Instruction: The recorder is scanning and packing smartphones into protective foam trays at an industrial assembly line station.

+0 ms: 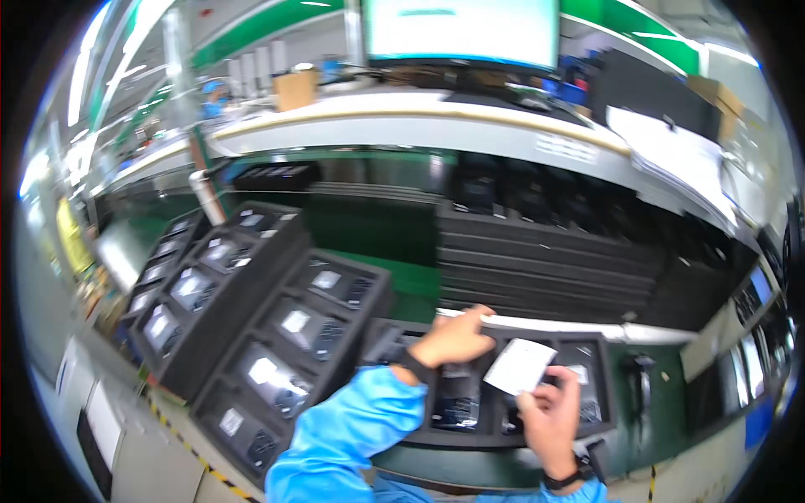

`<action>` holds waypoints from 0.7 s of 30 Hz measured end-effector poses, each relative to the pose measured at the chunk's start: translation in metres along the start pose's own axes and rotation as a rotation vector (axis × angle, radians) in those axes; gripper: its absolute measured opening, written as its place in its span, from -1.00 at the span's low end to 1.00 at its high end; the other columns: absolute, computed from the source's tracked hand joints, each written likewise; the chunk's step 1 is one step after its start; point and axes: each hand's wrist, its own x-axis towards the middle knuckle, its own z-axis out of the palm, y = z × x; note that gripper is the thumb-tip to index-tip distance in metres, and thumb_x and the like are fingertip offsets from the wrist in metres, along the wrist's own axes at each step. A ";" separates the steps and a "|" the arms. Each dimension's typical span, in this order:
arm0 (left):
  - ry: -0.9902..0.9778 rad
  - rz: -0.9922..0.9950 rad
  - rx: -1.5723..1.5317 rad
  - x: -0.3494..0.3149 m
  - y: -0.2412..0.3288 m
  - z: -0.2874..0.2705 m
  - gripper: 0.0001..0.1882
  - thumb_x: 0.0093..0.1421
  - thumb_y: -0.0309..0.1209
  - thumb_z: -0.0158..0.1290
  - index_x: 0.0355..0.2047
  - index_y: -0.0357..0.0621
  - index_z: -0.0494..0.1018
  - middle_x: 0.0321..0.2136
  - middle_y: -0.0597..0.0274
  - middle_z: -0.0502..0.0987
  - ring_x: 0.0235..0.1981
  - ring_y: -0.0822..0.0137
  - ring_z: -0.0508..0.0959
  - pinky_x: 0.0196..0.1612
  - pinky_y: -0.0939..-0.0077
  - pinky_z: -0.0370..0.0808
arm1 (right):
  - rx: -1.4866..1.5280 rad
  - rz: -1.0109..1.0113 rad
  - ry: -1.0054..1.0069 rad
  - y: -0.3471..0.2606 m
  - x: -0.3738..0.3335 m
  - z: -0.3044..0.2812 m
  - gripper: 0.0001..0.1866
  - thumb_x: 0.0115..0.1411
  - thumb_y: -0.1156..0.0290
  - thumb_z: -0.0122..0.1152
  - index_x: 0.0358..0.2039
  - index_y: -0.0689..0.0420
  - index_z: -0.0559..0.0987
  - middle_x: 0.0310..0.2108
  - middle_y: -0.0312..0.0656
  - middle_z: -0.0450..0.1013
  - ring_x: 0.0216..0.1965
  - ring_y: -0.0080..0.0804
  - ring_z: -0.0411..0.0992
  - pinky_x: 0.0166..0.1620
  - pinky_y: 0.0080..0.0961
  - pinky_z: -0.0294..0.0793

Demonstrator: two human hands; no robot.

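My right hand (553, 412) pinches a small white paper sheet (520, 366) by its lower corner, between thumb and fingers. The sheet is held tilted over a black foam tray (610, 381) and hides part of its middle. My left hand (457, 338) is over the tray's far edge, left of the sheet; its fingers are apart and I see nothing in them. In the tray's compartments lie dark, flat items, among them a black one (455, 412) below my left hand. Glare and blur hide exactly what they are.
More foam trays (379, 295) with dark items in clear bags stand at the left. Foam trays (545, 260) are stacked behind my hands. A shelf (402, 113) with a monitor (461, 33) spans the back. A black handheld tool (641, 381) lies at right.
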 end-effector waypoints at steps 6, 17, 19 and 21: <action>-0.193 0.042 -0.700 0.011 -0.012 -0.017 -0.26 0.06 -0.64 -0.04 0.33 -0.11 0.26 0.04 0.06 0.49 -0.05 0.32 0.51 -0.03 0.46 0.48 | -0.381 -0.023 -0.195 0.004 -0.003 0.019 -0.72 0.21 0.37 0.37 -0.24 0.13 0.42 -0.48 -0.07 0.54 -0.43 -0.15 0.60 -0.36 -0.30 0.54; 0.100 0.068 0.300 -0.009 0.024 0.020 -0.30 0.02 -0.33 0.10 0.25 -0.12 0.33 0.00 -0.09 0.56 0.05 -0.07 0.54 0.16 0.03 0.37 | -0.446 -0.052 0.111 -0.005 0.008 -0.051 -0.73 0.14 0.37 0.40 -0.27 0.15 0.48 -0.51 -0.26 0.48 -0.51 -0.55 0.42 -0.42 -0.51 0.46; 0.071 0.054 0.365 -0.007 0.027 0.021 -0.28 0.02 -0.31 0.11 0.26 -0.12 0.32 0.01 -0.09 0.55 0.05 -0.08 0.54 0.18 0.05 0.32 | -0.702 -0.199 0.458 0.015 0.015 -0.113 -0.68 0.05 0.49 0.34 -0.17 0.18 0.49 -0.16 -0.10 0.39 -0.10 -0.26 0.37 0.07 -0.33 0.38; 0.078 0.120 0.267 -0.007 0.021 0.015 -0.28 0.03 -0.30 0.13 0.26 -0.12 0.32 0.00 -0.09 0.55 0.04 -0.09 0.54 0.16 0.03 0.34 | -1.032 -0.278 0.707 0.031 0.019 -0.170 -0.46 0.04 0.49 0.31 0.07 0.26 0.45 0.03 0.02 0.39 0.10 0.01 0.31 0.23 -0.12 0.23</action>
